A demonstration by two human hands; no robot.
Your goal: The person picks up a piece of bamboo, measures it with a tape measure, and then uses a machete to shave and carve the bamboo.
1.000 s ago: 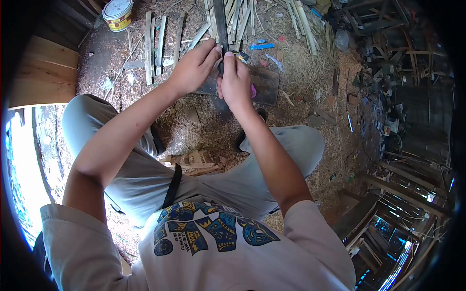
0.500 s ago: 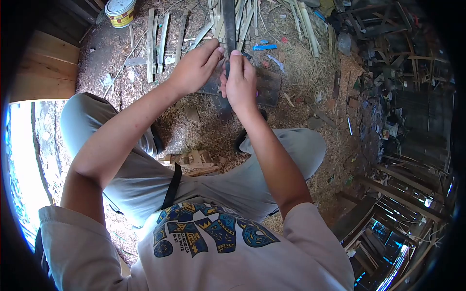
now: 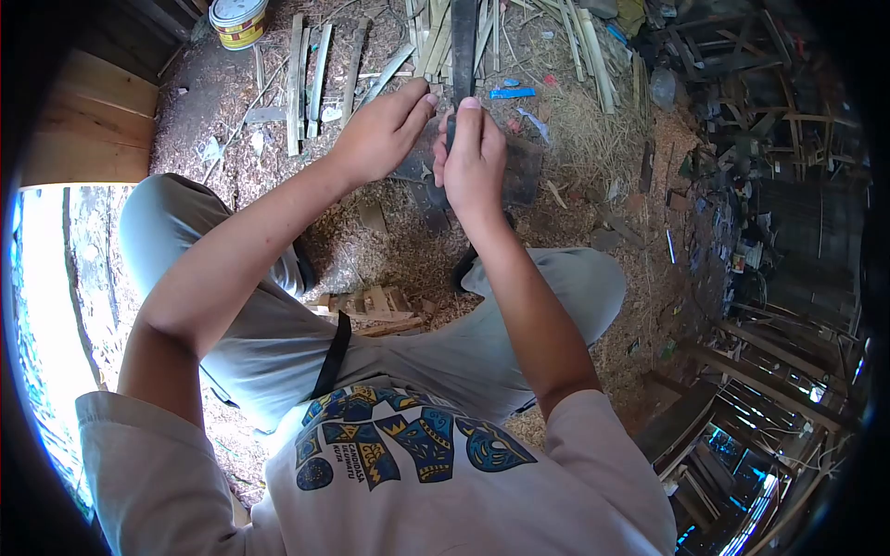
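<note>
My right hand [image 3: 475, 171] is wrapped round the handle of a machete [image 3: 464, 51], thumb on top. Its long dark blade points away from me, over a pile of split bamboo strips [image 3: 426, 37]. My left hand [image 3: 382, 134] is closed just left of the machete, thumb against the curled fingers. Whatever those fingers pinch is hidden or too thin to make out. Beneath both hands a dark flat slab [image 3: 521, 171] lies on the ground.
Several bamboo slats [image 3: 295, 83] lie at the far left, near a paint bucket [image 3: 238, 20]. More strips [image 3: 593, 60] are spread to the right. A blue scrap [image 3: 512, 93] rests on the shavings-covered ground. Wooden boards [image 3: 88, 130] stand at the left; dark clutter [image 3: 769, 120] fills the right side.
My right hand and the machete have shifted right, widening the gap from my left hand. My left hand has moved only slightly. The whole view has also shifted a little.
</note>
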